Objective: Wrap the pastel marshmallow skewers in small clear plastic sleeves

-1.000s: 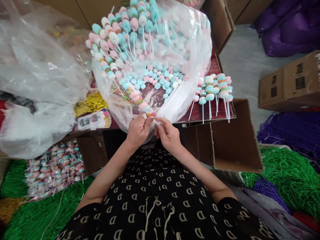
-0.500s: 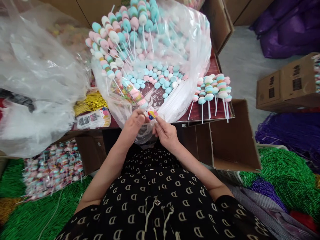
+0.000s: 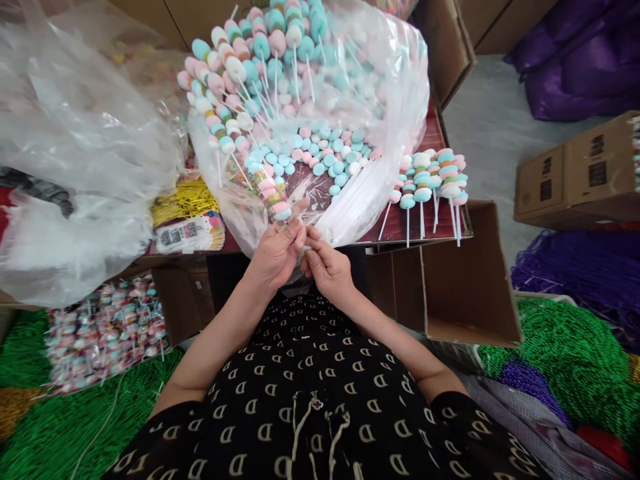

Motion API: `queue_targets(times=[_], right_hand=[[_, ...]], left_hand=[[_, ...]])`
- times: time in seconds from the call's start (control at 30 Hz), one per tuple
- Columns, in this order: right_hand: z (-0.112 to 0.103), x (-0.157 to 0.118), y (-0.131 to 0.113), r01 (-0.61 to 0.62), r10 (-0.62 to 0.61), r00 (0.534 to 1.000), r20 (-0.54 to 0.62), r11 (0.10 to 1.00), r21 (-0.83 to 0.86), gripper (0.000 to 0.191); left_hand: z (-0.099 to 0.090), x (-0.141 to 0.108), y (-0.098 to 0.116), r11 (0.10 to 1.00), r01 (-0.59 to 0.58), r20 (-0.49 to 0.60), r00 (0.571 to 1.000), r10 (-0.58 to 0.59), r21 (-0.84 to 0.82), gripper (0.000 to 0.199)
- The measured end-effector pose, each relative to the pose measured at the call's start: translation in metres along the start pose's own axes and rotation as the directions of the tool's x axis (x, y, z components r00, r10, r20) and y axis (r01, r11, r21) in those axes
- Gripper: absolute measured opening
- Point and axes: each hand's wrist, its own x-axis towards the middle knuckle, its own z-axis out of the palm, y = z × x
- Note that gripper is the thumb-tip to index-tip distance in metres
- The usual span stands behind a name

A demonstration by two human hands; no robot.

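Note:
My left hand (image 3: 281, 252) is closed around the lower end of a candy skewer (image 3: 273, 195), whose pink, green, white and blue discs point up and away from me. A colourful printed wrapper seems to cover part of the candies. Close beside it, my right hand (image 3: 327, 268) has its fingers pinched near the skewer's bottom end; what lies between them is hidden. Beyond both hands an open clear plastic bag (image 3: 400, 80) holds many candy skewers (image 3: 277, 43), loose pastel candy discs (image 3: 320, 163) and a bundle of white sticks (image 3: 345, 210).
Several candy skewers (image 3: 423, 177) lie at the table's right edge. Left of the bag are gold ties (image 3: 185, 202) and printed wrappers (image 3: 190, 233). An open cardboard box (image 3: 470, 287) stands below right; packed candies (image 3: 107, 330) and green beads (image 3: 125, 413) sit low on the left.
The colourful printed piece that showed between my hands is now out of sight. My left hand has turned and wrapped further round the skewer's lower end; the right stays close by.

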Motion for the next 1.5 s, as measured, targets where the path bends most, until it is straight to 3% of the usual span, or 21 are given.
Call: queue_targets(times=[0.13, 0.27, 0.33, 0.4, 0.47, 0.53, 0.6, 0.63, 0.7, 0.77, 0.8, 0.87, 0.93, 1.03, 1.1, 1.17, 1.2, 1.27, 1.37, 1.43, 1.5], right_hand=[[0.001, 0.0, -0.004, -0.071, 0.07, 0.997, 0.022, 0.994, 0.086, 0.039], [-0.016, 0.01, -0.009, -0.097, 0.087, 0.988, 0.131, 0.993, 0.07, 0.037], [-0.03, 0.019, -0.015, -0.079, 0.076, 0.994, 0.073, 0.996, 0.044, 0.037], [-0.041, 0.028, -0.023, -0.077, 0.077, 0.997, 0.004, 0.992, 0.1, 0.037], [-0.046, 0.037, -0.033, -0.095, 0.087, 0.995, 0.049, 0.974, 0.205, 0.048], [-0.044, 0.042, -0.043, -0.147, 0.095, 0.977, 0.189, 0.948, 0.283, 0.062], [-0.038, 0.044, -0.05, -0.214, 0.119, 0.948, 0.296, 0.924, 0.316, 0.067], [-0.033, 0.044, -0.052, -0.24, 0.135, 0.94, 0.313, 0.915, 0.324, 0.067], [-0.022, 0.044, -0.05, -0.236, 0.158, 0.957, 0.244, 0.912, 0.335, 0.063], [-0.011, 0.043, -0.045, -0.159, 0.142, 0.987, 0.074, 0.928, 0.337, 0.056], [-0.006, 0.043, -0.042, -0.112, 0.123, 0.992, -0.013, 0.937, 0.33, 0.053], [0.002, 0.044, -0.038, -0.037, 0.082, 0.988, -0.133, 0.951, 0.306, 0.049], [0.003, 0.046, -0.037, -0.023, 0.061, 0.991, -0.121, 0.955, 0.295, 0.046], [-0.005, 0.052, -0.041, -0.1, 0.072, 0.992, 0.102, 0.945, 0.311, 0.047], [-0.009, 0.058, -0.045, -0.165, 0.094, 0.968, 0.231, 0.935, 0.312, 0.045], [-0.005, 0.064, -0.048, -0.179, 0.109, 0.967, 0.231, 0.934, 0.309, 0.042], [0.001, 0.067, -0.048, -0.168, 0.112, 0.975, 0.193, 0.937, 0.305, 0.041], [0.016, 0.071, -0.048, -0.119, 0.095, 0.991, 0.097, 0.95, 0.288, 0.038], [0.043, 0.076, -0.046, -0.042, 0.037, 0.999, 0.028, 0.969, 0.245, 0.033], [0.058, 0.081, -0.044, -0.027, 0.01, 0.996, 0.087, 0.978, 0.206, 0.029], [0.072, 0.092, -0.041, -0.02, -0.01, 0.978, 0.208, 0.99, 0.143, 0.026]], left_hand=[[-0.006, 0.0, -0.005, 0.998, -0.004, 0.016, 1.0, 0.003, 0.055, 0.034], [-0.015, -0.002, 0.002, 0.995, -0.066, 0.005, 0.998, 0.066, 0.081, 0.031], [-0.017, -0.005, 0.007, 0.99, -0.112, 0.032, 0.993, 0.11, 0.09, 0.03], [-0.015, -0.01, 0.01, 0.995, -0.056, 0.141, 0.989, 0.043, 0.088, 0.032], [-0.011, -0.017, 0.007, 0.989, 0.12, 0.305, 0.942, -0.142, 0.09, 0.037], [-0.007, -0.022, 0.002, 0.951, 0.288, 0.433, 0.847, -0.308, 0.113, 0.042], [-0.006, -0.024, -0.003, 0.932, 0.33, 0.48, 0.8, -0.36, 0.149, 0.045], [-0.006, -0.024, -0.004, 0.938, 0.298, 0.471, 0.812, -0.346, 0.175, 0.047], [-0.01, -0.022, -0.005, 0.949, 0.132, 0.389, 0.889, -0.241, 0.286, 0.047], [-0.015, -0.019, -0.005, 0.872, -0.088, 0.247, 0.968, -0.038, 0.481, 0.043], [-0.018, -0.018, -0.005, 0.795, -0.172, 0.178, 0.981, 0.082, 0.582, 0.039], [-0.024, -0.015, -0.004, 0.656, -0.248, 0.087, 0.959, 0.269, 0.713, 0.036], [-0.031, -0.015, -0.003, 0.637, -0.273, 0.071, 0.944, 0.323, 0.721, 0.038], [-0.046, -0.017, 0.002, 0.807, -0.237, 0.19, 0.969, 0.157, 0.54, 0.039], [-0.055, -0.019, 0.007, 0.912, -0.143, 0.312, 0.95, 0.017, 0.384, 0.043], [-0.061, -0.021, 0.012, 0.936, -0.113, 0.349, 0.937, -0.011, 0.335, 0.045], [-0.062, -0.023, 0.014, 0.914, -0.148, 0.312, 0.95, 0.025, 0.378, 0.046], [-0.065, -0.027, 0.018, 0.787, -0.248, 0.166, 0.969, 0.185, 0.565, 0.046], [-0.073, -0.033, 0.022, 0.546, -0.279, 0.015, 0.899, 0.438, 0.79, 0.048], [-0.084, -0.037, 0.024, 0.538, -0.278, -0.037, 0.865, 0.501, 0.796, 0.05], [-0.098, -0.04, 0.027, 0.675, -0.273, -0.164, 0.846, 0.507, 0.685, 0.05]])
